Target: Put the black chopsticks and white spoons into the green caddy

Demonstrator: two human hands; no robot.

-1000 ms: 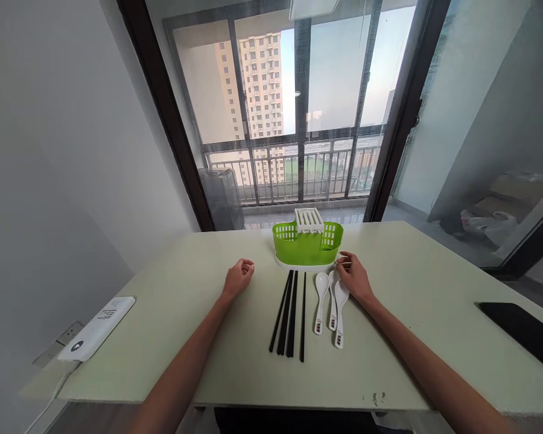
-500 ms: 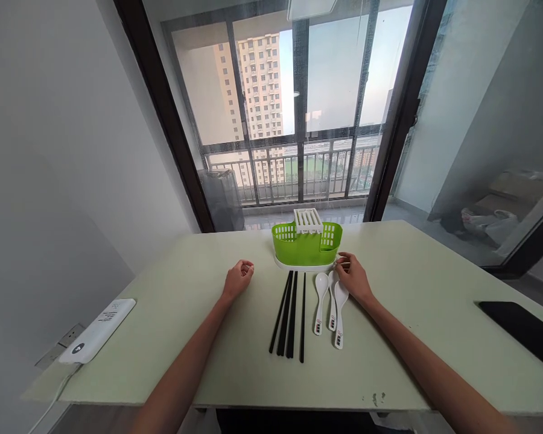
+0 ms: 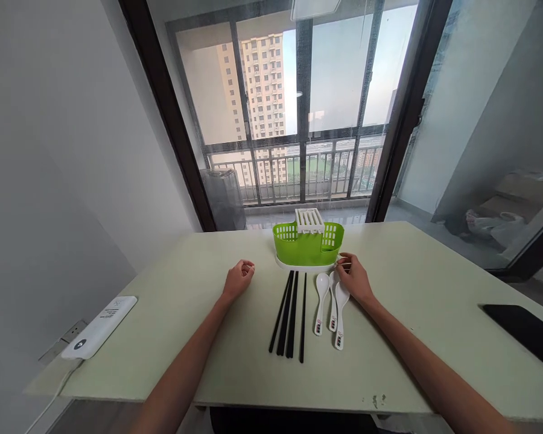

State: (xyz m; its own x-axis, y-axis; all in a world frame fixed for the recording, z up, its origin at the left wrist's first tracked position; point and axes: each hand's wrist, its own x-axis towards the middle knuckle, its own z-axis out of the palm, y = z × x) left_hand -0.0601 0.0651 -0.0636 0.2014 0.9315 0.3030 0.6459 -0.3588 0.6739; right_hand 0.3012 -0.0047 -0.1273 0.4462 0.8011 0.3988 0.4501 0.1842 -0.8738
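Observation:
My left hand (image 3: 239,279) rests on the table left of the black chopsticks (image 3: 292,316), its fingers loosely curled in with nothing seen in them. Several chopsticks lie side by side, one set a little apart on the right. Three white spoons (image 3: 319,301) lie beside them, bowls pointing away, two of them overlapping. My right hand (image 3: 353,277) lies by the spoon bowls, fingers bent and slightly apart, close to the right end of the basket's white base. It holds nothing that I can see. The green basket (image 3: 308,248) stands upright behind the utensils, a white slatted piece (image 3: 310,220) across its top.
A white power strip or charger (image 3: 100,328) with a cable sits at the table's left edge. A flat black object (image 3: 525,331) lies at the right edge. The pale table (image 3: 208,361) ends before a glass door, with a wall on the left.
The view has shifted very slightly. Both hands, the utensils and the basket stay in the same places.

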